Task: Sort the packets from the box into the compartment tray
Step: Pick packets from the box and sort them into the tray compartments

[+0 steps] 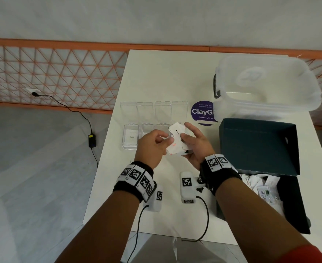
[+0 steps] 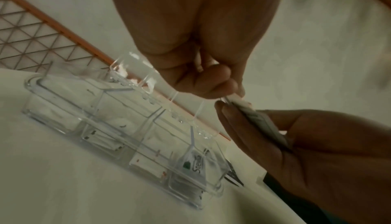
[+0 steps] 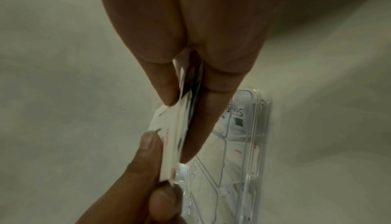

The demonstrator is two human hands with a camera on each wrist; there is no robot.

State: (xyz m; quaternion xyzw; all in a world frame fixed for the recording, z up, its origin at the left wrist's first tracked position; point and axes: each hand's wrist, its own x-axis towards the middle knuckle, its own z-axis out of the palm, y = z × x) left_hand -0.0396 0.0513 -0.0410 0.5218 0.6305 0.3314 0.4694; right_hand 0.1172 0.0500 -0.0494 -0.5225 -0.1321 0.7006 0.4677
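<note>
Both hands meet above the clear compartment tray (image 1: pixel 125 128), whose lids stand open behind it. My right hand (image 1: pixel 189 138) grips a fanned bunch of white packets (image 1: pixel 176 135) between thumb and fingers. My left hand (image 1: pixel 165 140) pinches one white packet with red print (image 3: pixel 167 145) at the bunch's near edge. In the left wrist view the pinch shows at the packet (image 2: pixel 239 99), with the tray (image 2: pixel 69 93) below it. A Sugar packet (image 1: pixel 131 137) lies in the leftmost compartment, and other compartments hold packets too. The dark box (image 1: pixel 289 202) at my right holds several more packets (image 1: pixel 264 188).
The box's lid (image 1: pixel 258 147) stands upright behind it. A clear plastic bin (image 1: pixel 266 82) sits at the table's far right, a purple round sticker (image 1: pixel 201 112) beside it. The table's left edge (image 1: pixel 107 145) runs close to the tray. A power adapter (image 1: pixel 92 140) lies on the floor.
</note>
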